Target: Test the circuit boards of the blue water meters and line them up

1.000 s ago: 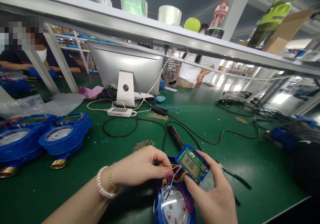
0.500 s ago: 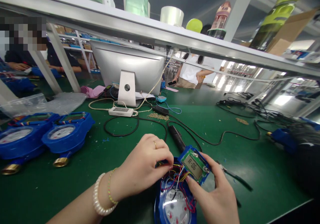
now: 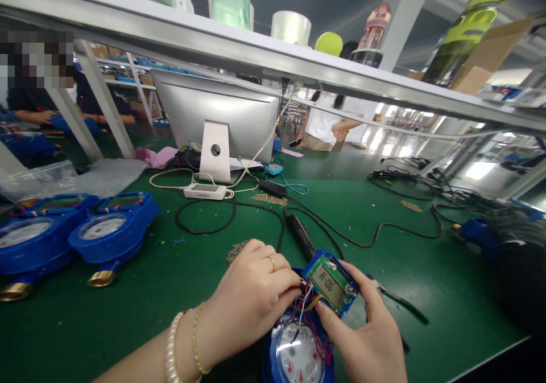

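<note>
Green circuit board with grey LCD in blue plastic frame (image 3: 329, 283) is gripped at its right edge by the right hand (image 3: 367, 329), thumb at the near edge, fingers behind; board tilted, "A-06" displayed. Left hand (image 3: 258, 292) is reached in from the left, back up, fingers curled and pinched at the thin multicoloured wires (image 3: 303, 303); exact pinched item hidden. Round blue meter body with clear-covered dial (image 3: 298, 351) sits below the board, near side of the green tabletop (image 3: 205, 314).

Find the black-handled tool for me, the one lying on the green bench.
The tool lies just beyond the display module, right of the screws.
</note>
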`<state>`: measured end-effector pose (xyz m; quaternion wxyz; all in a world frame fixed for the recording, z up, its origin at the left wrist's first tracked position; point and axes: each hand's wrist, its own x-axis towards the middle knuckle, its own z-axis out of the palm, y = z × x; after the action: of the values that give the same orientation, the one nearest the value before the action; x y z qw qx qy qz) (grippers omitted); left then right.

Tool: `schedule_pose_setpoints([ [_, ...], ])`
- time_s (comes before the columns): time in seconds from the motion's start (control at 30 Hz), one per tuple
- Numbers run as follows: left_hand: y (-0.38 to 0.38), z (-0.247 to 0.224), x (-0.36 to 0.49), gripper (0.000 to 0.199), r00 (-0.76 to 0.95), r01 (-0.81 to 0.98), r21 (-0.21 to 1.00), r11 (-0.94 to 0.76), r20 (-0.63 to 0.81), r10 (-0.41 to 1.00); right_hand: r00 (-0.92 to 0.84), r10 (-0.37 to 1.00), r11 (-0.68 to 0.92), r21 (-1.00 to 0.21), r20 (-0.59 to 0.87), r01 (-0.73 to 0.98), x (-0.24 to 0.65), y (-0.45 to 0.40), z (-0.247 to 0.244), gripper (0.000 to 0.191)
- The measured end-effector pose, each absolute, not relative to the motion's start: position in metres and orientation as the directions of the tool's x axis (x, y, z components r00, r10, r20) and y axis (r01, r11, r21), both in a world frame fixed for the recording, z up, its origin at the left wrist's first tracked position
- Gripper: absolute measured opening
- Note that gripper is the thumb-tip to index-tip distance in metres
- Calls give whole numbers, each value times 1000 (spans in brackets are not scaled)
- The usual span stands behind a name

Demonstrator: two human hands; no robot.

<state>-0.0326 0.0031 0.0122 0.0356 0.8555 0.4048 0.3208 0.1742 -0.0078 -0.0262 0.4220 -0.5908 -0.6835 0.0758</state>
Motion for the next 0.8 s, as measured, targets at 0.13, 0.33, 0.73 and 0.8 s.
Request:
schedule_pose_setpoints([
  [0.13,1,17,-35,11,463,644,433,-630,434,772,59,878,284,-618,475,733,175,-8,-28,49],
  [0.33,-2,29,-38,9,365,579,612,-538,395,843,59,877,287,-620,476,730,173,-6,-29,49],
  [0.73,20,18,-37,19,475,284,959,8,-148,867,90,912,237,-692,401,682,170,-10,-24,51],
  [0.8,22,13,-33,19,470,298,954,-11,-136,872,75,924,232,-709,374,666,169,-11,-22,50],
])
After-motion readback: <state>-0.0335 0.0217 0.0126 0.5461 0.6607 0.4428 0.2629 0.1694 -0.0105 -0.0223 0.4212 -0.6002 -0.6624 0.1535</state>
